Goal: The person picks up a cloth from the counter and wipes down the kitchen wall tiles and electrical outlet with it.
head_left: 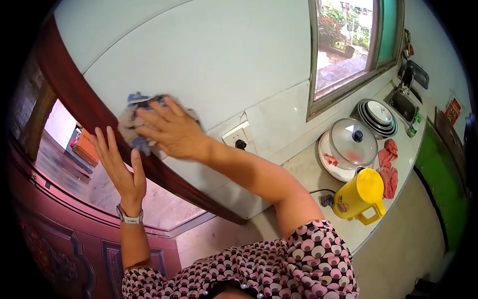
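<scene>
My right hand (174,132) presses a crumpled grey-and-blue cloth (130,119) against the white wall (214,60), right beside the dark red door frame (177,180). Its fingers lie spread over the cloth, which bunches out around them. Lower and to the left, my left hand (121,174) is raised at the door frame with fingers stretched and thumb apart, holding nothing. A pale wristwatch (130,217) sits on that wrist. Close to my right forearm, a wall socket (236,134) has a black plug in it.
Along the counter (294,167) on the right stand a yellow kettle (356,194), a glass-lidded pot (352,142), red cloths (388,169) and stacked metal bowls (378,117). Beyond are a sink (402,105) and a window (343,45). A carved red door (64,249) stands at lower left.
</scene>
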Available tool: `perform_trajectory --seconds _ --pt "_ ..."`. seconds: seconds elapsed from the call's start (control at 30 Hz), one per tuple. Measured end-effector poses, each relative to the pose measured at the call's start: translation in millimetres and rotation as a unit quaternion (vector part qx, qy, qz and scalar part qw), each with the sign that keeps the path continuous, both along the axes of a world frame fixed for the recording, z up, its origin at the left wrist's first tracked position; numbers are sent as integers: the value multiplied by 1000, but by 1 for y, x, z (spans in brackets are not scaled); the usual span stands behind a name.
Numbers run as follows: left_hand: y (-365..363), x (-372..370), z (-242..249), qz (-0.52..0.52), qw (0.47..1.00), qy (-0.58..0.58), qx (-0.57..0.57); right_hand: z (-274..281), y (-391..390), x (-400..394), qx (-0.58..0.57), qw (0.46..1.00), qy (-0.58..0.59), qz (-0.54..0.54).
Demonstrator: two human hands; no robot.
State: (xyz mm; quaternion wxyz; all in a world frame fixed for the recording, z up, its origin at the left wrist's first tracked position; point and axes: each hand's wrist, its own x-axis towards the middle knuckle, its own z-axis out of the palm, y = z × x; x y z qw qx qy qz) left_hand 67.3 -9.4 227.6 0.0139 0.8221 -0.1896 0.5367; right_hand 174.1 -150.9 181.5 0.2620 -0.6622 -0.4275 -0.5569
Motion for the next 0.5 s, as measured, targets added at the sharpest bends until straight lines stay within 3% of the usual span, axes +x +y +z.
perform_trajectory --seconds 0.07,0.17,0.23,0.3,0.43,0.5 --pt "3 7 -15 9 999 35 1 -12 -31 13 -14 998 18 -66" --pt "5 9 -32 45 995 92 18 -17 -95 37 115 984 65 -123" --pt "3 9 -39 122 982 123 70 -29 -134 61 236 947 65 -207" --pt "5 11 -40 128 980 129 84 -54 -173 80 339 911 69 -226" --pt "3 13 -41 166 969 152 100 -124 -214 110 464 811 242 -261" --pt "0 15 -43 156 975 125 100 -156 -225 104 439 805 307 -255"
